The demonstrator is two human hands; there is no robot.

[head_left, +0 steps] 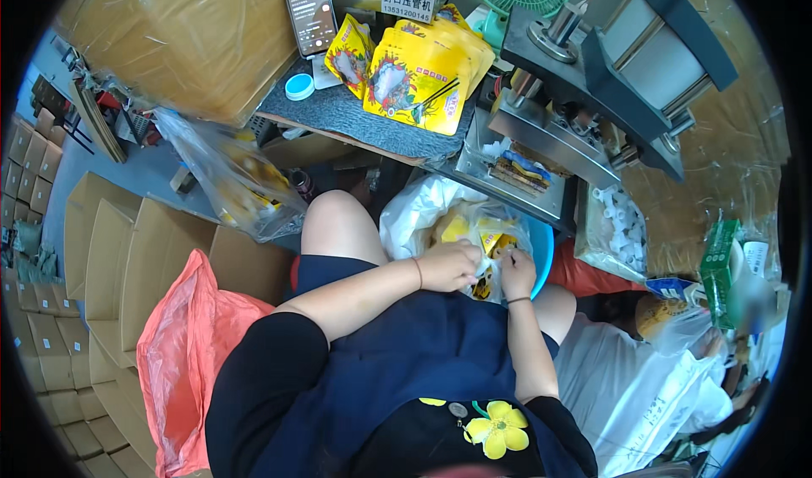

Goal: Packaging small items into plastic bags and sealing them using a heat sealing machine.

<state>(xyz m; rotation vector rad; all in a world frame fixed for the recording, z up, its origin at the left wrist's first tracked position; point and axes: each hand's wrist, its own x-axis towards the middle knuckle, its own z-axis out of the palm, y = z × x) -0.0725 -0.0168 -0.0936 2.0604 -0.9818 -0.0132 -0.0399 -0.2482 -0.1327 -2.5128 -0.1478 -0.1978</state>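
Left hand sits beside bagged yellow packets.

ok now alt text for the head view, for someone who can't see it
The wearer's left hand and right hand are close together over bagged yellow packaging at a blue tub between the knees. Ahead, yellow pouches and a smartphone sit on a bench beside a metal press; open cardboard boxes and a red plastic bag are at left.
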